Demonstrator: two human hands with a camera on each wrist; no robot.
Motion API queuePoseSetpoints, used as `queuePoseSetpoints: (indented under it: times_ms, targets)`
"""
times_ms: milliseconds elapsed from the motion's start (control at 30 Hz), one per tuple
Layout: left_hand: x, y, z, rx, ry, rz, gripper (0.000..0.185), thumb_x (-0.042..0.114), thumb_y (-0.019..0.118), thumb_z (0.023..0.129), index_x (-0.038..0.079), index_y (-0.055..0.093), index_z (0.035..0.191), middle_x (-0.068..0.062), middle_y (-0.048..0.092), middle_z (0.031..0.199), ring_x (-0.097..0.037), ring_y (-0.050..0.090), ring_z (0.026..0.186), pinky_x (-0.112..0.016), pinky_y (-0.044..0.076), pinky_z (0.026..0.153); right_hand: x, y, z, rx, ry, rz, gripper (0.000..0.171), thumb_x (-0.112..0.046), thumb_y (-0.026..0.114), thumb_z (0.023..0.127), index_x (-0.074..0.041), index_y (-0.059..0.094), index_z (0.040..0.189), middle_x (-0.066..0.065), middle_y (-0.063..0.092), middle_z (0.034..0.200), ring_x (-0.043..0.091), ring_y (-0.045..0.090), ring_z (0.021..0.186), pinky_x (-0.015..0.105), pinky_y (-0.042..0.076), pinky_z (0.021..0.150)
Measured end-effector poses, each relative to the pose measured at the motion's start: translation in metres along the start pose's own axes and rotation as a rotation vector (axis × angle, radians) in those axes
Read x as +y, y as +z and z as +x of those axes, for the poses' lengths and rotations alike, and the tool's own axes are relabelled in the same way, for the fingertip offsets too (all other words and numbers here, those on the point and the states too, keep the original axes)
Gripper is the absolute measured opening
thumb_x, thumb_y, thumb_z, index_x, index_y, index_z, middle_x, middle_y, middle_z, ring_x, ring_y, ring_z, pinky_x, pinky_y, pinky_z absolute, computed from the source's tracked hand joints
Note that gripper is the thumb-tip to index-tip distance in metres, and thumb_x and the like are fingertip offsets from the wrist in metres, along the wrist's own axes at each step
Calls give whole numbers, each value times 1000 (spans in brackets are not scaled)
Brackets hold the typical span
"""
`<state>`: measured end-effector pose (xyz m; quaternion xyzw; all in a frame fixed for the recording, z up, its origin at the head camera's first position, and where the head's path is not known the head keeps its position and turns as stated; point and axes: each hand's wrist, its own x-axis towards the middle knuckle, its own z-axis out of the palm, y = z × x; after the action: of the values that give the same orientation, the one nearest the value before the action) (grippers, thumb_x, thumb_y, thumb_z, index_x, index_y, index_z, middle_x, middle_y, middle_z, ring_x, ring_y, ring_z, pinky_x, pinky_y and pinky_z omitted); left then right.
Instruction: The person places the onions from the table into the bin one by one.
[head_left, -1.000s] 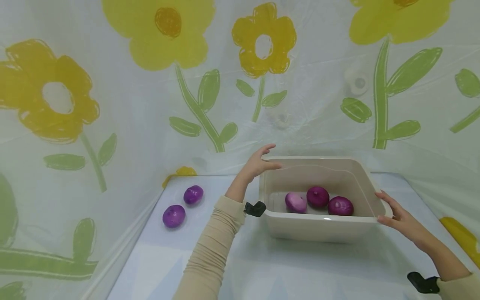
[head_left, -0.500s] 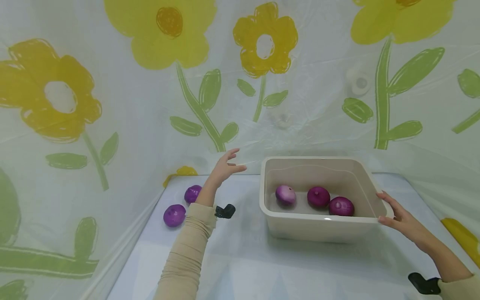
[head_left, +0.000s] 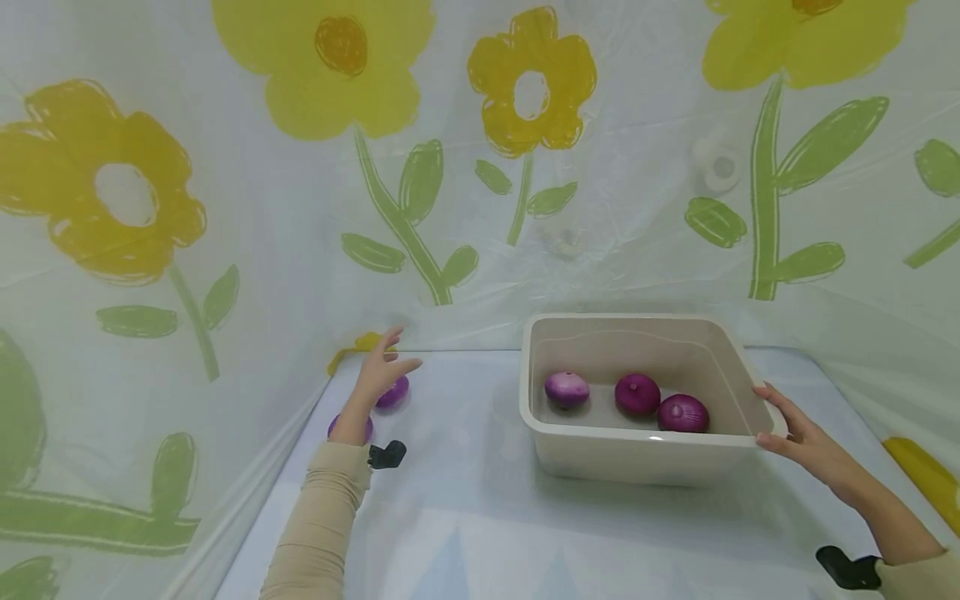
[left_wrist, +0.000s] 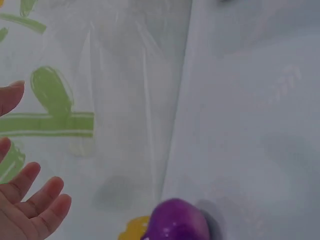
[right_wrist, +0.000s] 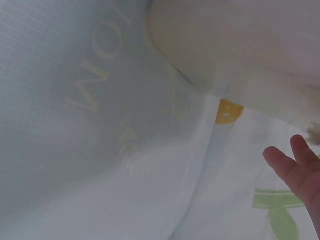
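Observation:
My left hand (head_left: 378, 371), fingers spread and nothing held, is over the table's far left corner. It partly hides two purple onions, one (head_left: 393, 393) beside the palm and one (head_left: 339, 427) behind the wrist. In the left wrist view, an onion (left_wrist: 177, 222) shows at the bottom, apart from the fingertips. A beige plastic bin (head_left: 645, 457) stands right of centre with three onions inside: a paler one (head_left: 567, 389) at the left and two darker ones (head_left: 637, 394) (head_left: 683, 413) side by side. My right hand (head_left: 806, 442) rests on the bin's right rim, fingers fairly straight.
A white table (head_left: 480, 533) bears everything. Behind it and at the sides hangs a pale curtain (head_left: 622, 200) with large yellow flowers, close to the bin's back rim.
My left hand has moved from above the bin leftward to the two onions on the table. The paler onion has rolled left inside the bin. The right hand stays at the rim.

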<state>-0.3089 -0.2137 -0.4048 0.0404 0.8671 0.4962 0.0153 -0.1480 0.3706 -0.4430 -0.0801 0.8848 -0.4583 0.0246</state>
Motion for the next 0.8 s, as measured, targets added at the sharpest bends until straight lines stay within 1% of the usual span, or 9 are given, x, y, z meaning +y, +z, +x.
queuePoseSetpoints:
  times_ms: [133, 233, 300, 400, 433, 533, 600, 667, 800]
  targets:
    - [-25, -12, -9, 55, -42, 49, 79, 27, 67, 82, 16, 21, 145, -19, 24, 147, -43, 29, 130, -55, 33, 100, -1, 1, 0, -2, 0, 2, 69, -21, 43, 96, -31, -2, 147, -37, -7, 136, 61, 8, 122, 77, 18, 80]
    - [-43, -18, -16, 96, -69, 80, 79, 26, 68, 82, 10, 22, 144, -22, 23, 147, -45, 28, 129, -56, 33, 100, -2, 1, -1, -1, 1, 2, 70, -21, 43, 95, -31, -3, 147, -38, -6, 134, 61, 7, 123, 76, 18, 81]
    - [-55, -21, -20, 118, -75, 104, 78, 24, 67, 82, 7, 23, 144, -25, 23, 146, -47, 26, 128, -58, 31, 100, -2, 1, -1, 0, -1, 3, 70, -21, 43, 95, -31, -3, 147, -39, -6, 134, 61, 7, 123, 76, 18, 81]
    - [-73, -25, -25, 146, -79, 176, 76, 21, 67, 81, 2, 25, 142, -28, 24, 144, -48, 24, 129, -59, 26, 103, -2, 2, -1, 1, 0, 6, 70, -21, 44, 95, -31, -3, 147, -38, -6, 135, 60, 5, 124, 77, 18, 80]
    - [-78, -26, -27, 155, -88, 203, 76, 21, 67, 81, 1, 26, 141, -28, 25, 143, -47, 23, 130, -58, 24, 104, -1, 2, -1, 2, 2, 6, 71, -21, 44, 95, -32, -3, 147, -39, -6, 135, 60, 4, 124, 78, 19, 79]
    - [-93, -28, -33, 152, -130, 269, 74, 20, 66, 80, 0, 26, 140, -29, 25, 142, -47, 19, 131, -60, 16, 106, -1, 2, -1, 3, 2, 5, 71, -20, 44, 95, -32, -3, 147, -38, -7, 135, 60, 3, 125, 78, 19, 79]
    - [-101, -28, -36, 149, -156, 281, 74, 20, 66, 80, 0, 26, 139, -30, 24, 142, -49, 18, 130, -62, 15, 105, -1, 1, 0, 3, -2, 6, 70, -20, 43, 96, -32, -3, 147, -39, -6, 134, 60, 3, 124, 78, 19, 79]
    - [-108, -28, -40, 147, -172, 267, 74, 20, 66, 80, -1, 26, 139, -31, 23, 141, -51, 17, 129, -64, 15, 103, -2, 1, 0, 4, -7, 1, 69, -20, 43, 96, -31, -2, 147, -40, -5, 133, 61, 6, 123, 77, 19, 80]
    - [-117, -27, -46, 158, -186, 244, 75, 21, 67, 79, -1, 27, 138, -32, 24, 140, -53, 18, 127, -65, 19, 102, -3, 0, 0, 9, -15, -6, 68, -19, 42, 96, -30, -1, 147, -41, -2, 130, 60, 9, 121, 75, 19, 82]
